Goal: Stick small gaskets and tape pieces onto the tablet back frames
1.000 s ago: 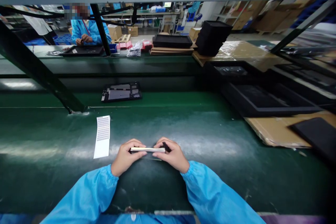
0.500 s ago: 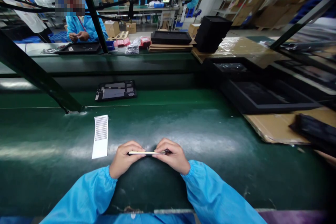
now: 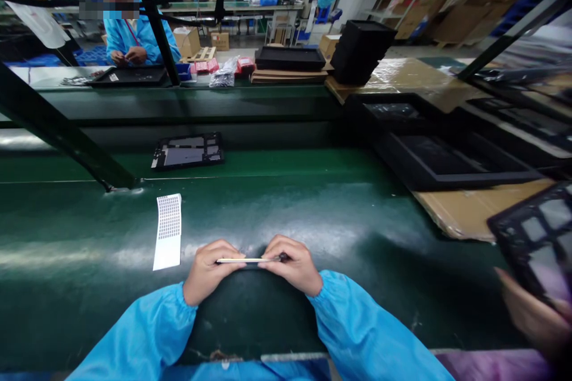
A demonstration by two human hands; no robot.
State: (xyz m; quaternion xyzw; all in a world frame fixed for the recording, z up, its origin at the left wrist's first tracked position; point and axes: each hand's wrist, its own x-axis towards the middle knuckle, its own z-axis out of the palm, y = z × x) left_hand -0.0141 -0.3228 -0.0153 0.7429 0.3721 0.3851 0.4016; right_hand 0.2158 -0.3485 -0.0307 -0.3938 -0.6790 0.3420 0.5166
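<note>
Both my hands rest low on the green conveyor belt (image 3: 313, 214) and hold one thin flat strip (image 3: 250, 260) edge-on between them. My left hand (image 3: 209, 269) pinches its left end with curled fingers. My right hand (image 3: 292, 265) grips the right end, where a small dark tip shows. Both sleeves are bright blue. To the left of my left hand a white sheet (image 3: 168, 230) printed with a grid of small dots lies flat on the belt.
A dark framed panel (image 3: 188, 152) lies on the far belt lane. Black trays (image 3: 442, 158) and cardboard (image 3: 465, 211) sit at right. Another person's hand (image 3: 529, 315) holds a black tray (image 3: 538, 238) at lower right. A person in blue (image 3: 129, 36) works across the line.
The black tray at lower right has been lifted and tilted by another person's hand, which has come into view. The far panel drifted left. My hands have barely moved.
</note>
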